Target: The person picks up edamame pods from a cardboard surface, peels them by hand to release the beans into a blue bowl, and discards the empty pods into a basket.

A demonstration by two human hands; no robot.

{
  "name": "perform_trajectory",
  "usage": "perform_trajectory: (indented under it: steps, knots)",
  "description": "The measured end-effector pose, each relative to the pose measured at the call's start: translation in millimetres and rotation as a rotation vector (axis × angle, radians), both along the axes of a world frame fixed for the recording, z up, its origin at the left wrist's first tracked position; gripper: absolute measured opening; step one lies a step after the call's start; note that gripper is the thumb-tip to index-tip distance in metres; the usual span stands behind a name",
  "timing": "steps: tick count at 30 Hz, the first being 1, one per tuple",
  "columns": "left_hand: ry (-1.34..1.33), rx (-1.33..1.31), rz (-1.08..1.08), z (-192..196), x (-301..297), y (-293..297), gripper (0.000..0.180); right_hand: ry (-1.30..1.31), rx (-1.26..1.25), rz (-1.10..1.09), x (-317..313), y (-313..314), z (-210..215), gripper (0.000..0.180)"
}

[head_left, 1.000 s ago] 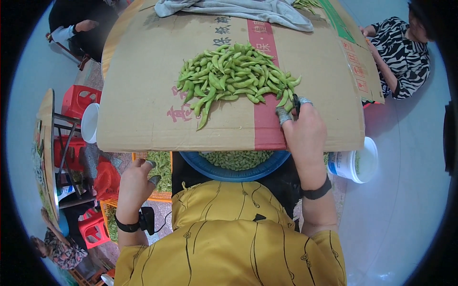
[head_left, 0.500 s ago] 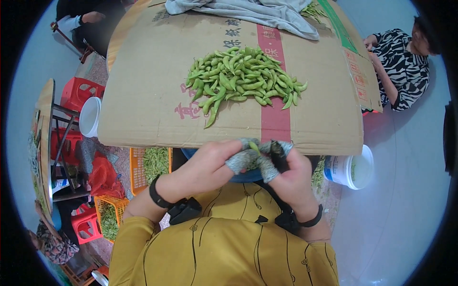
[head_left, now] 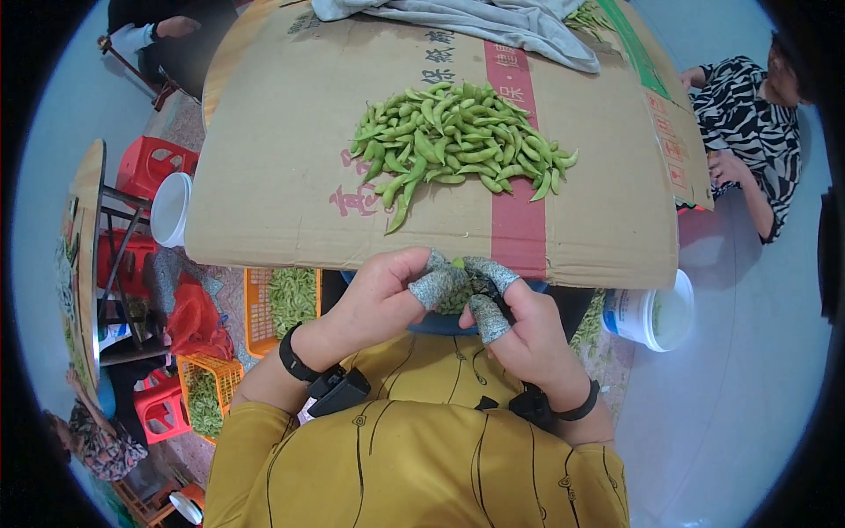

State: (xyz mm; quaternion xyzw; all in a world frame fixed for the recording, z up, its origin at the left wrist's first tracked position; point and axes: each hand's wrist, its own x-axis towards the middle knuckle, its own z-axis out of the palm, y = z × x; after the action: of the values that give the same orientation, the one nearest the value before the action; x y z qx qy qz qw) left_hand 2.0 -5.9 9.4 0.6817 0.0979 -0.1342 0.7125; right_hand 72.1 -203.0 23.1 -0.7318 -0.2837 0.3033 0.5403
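Note:
A small green edamame pod (head_left: 458,262) shows between the fingertips of my two hands, just in front of the table edge. My left hand (head_left: 400,280) is pinched closed on it, thumb and forefinger wrapped in grey tape. My right hand (head_left: 526,321) has the same wrapping. Its forefinger reaches to the pod while its thumb stands apart below, so that hand looks open; its other fingers are partly hidden. Under the hands is a blue basin (head_left: 436,326) with green beans (head_left: 453,302) in it, mostly covered. Beyond lies a heap of edamame pods (head_left: 458,141).
Flattened cardboard (head_left: 273,176) covers the table, with a grey cloth (head_left: 475,26) at its far side. White buckets (head_left: 647,317) stand either side. Orange crates (head_left: 258,308) of greens, a red bag (head_left: 195,321) and red stools (head_left: 158,165) are at left. A co-worker (head_left: 748,132) sits at right.
My right thumb has moved down and away from its forefinger. The pod sits slightly further left, by my left fingertips. The co-worker's arm at right has lowered.

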Motion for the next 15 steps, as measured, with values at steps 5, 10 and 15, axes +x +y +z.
perform_trajectory:
  steps: [5,10,15]
  knots:
    - [-0.122,-0.015,-0.012,-5,-3,-5,0.017,-0.003,0.035,0.002,0,0,-7,0.042]
    - [-0.153,0.044,-0.054,-4,-2,-3,0.022,-0.034,0.076,0.013,1,-3,-8,0.045]
    - [-0.154,0.117,-0.063,-9,-1,-2,0.021,0.018,0.068,0.014,1,-3,-8,0.047]
